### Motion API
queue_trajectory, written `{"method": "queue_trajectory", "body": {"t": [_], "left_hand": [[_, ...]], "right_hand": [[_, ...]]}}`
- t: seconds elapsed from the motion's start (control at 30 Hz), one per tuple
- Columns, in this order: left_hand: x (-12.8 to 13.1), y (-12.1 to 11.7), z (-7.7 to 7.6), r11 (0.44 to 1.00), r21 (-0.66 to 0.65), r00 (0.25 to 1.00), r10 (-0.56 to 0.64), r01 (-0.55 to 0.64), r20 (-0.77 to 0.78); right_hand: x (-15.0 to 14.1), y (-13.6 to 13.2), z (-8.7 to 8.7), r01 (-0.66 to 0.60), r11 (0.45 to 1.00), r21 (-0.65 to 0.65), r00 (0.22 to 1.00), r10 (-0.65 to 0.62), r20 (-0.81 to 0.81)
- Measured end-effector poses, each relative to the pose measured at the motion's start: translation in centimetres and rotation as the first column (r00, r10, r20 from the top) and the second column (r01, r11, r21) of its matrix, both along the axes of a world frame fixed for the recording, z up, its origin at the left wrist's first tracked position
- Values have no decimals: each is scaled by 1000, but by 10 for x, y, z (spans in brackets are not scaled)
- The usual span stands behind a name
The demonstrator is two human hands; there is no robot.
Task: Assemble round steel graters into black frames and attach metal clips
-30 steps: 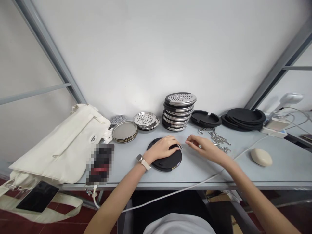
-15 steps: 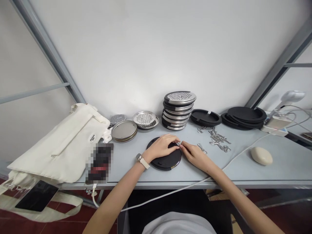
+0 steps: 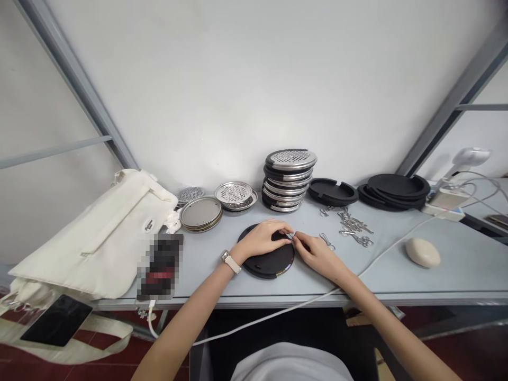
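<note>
A black round disc (image 3: 273,261) lies flat on the table in front of me. My left hand (image 3: 265,241) rests over its top, with thumb and forefinger pinched at the far right rim. Between the fingertips a thin metal wire clip (image 3: 291,236) shows in part. My right hand (image 3: 315,255) is closed at the same spot, its thumb and forefinger pinching the clip's other end. The fingers cover most of the clip. Similar wire clips (image 3: 355,226) lie loose in a pile beyond my right hand.
Behind the disc rises a stack of perforated metal discs in black rims (image 3: 289,182). Further left are perforated lids (image 3: 234,193) and grey plates (image 3: 200,211). Black rings (image 3: 397,191) stand back right. A white cable (image 3: 381,259) crosses under my right forearm, near a cream oval object (image 3: 423,252).
Both hands stay at the disc's rim, with only slight finger movement around the clip. The whole view has shifted a little.
</note>
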State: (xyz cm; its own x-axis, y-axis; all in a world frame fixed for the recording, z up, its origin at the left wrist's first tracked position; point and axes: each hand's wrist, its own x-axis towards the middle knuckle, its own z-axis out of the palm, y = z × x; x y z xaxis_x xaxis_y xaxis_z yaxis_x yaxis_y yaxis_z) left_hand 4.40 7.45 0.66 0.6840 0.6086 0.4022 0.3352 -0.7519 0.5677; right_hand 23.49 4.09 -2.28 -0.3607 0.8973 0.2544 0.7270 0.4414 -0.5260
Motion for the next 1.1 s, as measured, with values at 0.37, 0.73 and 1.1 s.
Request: {"method": "queue_trajectory", "body": {"t": [0.37,0.73,1.1], "left_hand": [[0,0,1,997,79,998,19,-14,-59],[0,-5,1,965,245,984,127,-94,-124],[-1,0,-1,990,135,996,55,-45,-72]], "right_hand": [[-1,-1,-1,7,1000,14,1000,-8,30],[-1,0,-2,-3,1000,15,994,1,109],[-2,-1,-2,6,1000,16,995,-8,98]]}}
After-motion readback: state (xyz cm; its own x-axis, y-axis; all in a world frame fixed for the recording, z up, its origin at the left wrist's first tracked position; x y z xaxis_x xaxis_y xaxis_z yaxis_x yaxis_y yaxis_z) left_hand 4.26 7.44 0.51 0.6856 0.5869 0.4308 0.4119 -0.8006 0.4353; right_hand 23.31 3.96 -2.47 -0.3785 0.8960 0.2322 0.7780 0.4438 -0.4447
